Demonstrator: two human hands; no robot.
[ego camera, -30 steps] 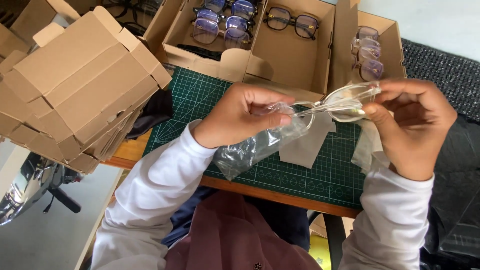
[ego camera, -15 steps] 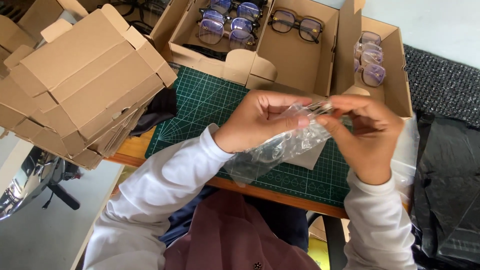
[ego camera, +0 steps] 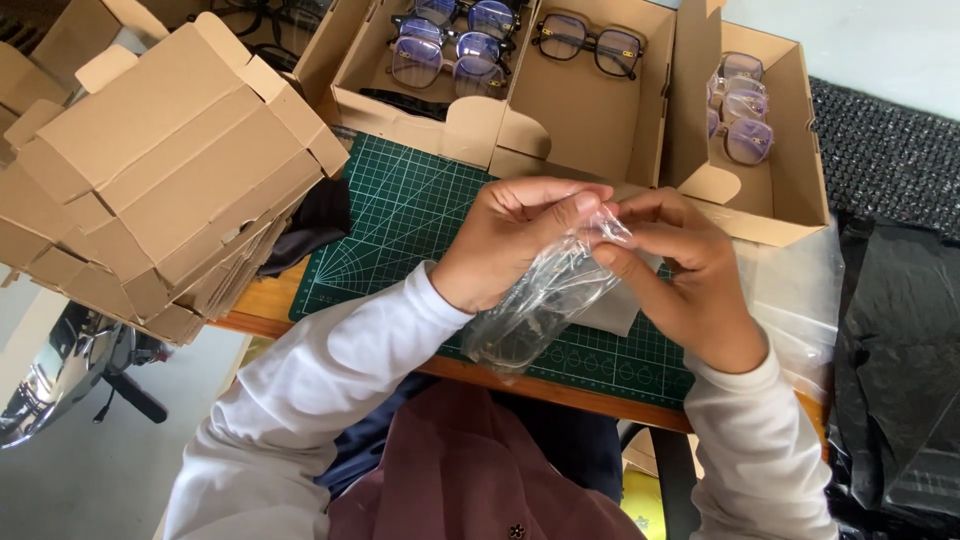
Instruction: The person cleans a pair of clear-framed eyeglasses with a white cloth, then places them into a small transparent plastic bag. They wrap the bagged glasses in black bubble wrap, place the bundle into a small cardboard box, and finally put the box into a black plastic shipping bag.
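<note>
Left hand and right hand close together above the green cutting mat, both pinching the top edge of a clear plastic bag. Each grip closed on the bag, fingertips nearly touching. Bag hanging down toward the body, clear-framed glasses faintly visible inside. Behind the mat, open cardboard boxes holding dark-framed and pale glasses. Stack of flat folded cartons at the left of the worktop; black plastic sheeting at the right.
</note>
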